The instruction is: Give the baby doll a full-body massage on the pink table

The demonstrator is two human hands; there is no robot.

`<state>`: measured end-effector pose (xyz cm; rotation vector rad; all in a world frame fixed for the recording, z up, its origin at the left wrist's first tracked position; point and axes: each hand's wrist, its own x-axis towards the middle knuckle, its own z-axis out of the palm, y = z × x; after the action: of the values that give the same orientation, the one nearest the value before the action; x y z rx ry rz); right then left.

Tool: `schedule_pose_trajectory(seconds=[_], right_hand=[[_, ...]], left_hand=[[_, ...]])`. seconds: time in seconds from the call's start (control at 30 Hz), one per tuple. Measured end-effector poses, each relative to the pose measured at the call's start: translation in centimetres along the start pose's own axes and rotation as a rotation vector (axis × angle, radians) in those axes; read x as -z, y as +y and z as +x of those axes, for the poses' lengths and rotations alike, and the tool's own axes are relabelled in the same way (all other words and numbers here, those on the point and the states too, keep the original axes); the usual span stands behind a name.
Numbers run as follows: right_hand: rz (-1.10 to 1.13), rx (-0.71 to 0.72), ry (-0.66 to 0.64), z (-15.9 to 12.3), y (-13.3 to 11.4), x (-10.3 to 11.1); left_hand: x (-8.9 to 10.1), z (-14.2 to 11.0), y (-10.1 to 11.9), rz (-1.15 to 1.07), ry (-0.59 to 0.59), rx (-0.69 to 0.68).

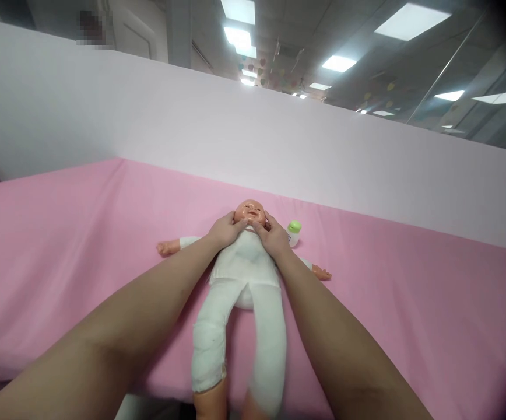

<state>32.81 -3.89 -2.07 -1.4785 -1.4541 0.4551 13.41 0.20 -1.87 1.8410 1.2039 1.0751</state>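
Note:
A baby doll (246, 259) with a white cloth body lies on its back, its plastic head toward the far side and its legs toward me. My left hand (228, 230) cups the left side of the doll's head, its thumb at the chin. On the other side my right hand (274, 236) holds the head in the same way, thumb also by the chin. The fingers of both hands curl behind the head and are partly hidden. Just right of my right hand stands a small white bottle (294, 234) with a green cap, partly covered by that hand.
Pink cloth (366, 274) covers the surface under the doll. A white panel (235, 128) rises behind it. Beyond the panel are glass and ceiling lights (339, 63). The doll's feet reach past the near edge.

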Motion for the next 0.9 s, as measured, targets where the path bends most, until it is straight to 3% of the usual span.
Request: schedule_pose_trajectory(seconds=[0.17, 0.4, 0.53, 0.9], right_hand=[[0.167, 0.021, -0.078, 0.1, 0.4, 0.4], [0.143, 0.034, -0.03, 0.4, 1.3, 0.0], [0.107, 0.072, 0.039, 0.3, 1.1, -0.5], [-0.083, 0.006, 0.083, 0.1, 0.7, -0.6]], left_hand=[[-0.1, 0.6, -0.5, -0.114, -0.009, 0.001], [-0.6, 1.1, -1.1, -0.258, -0.043, 0.029], [-0.4, 1.0, -0.9, -0.213, -0.006, 0.033], [0.3, -0.2, 0.8, 0.021, -0.008, -0.008]])
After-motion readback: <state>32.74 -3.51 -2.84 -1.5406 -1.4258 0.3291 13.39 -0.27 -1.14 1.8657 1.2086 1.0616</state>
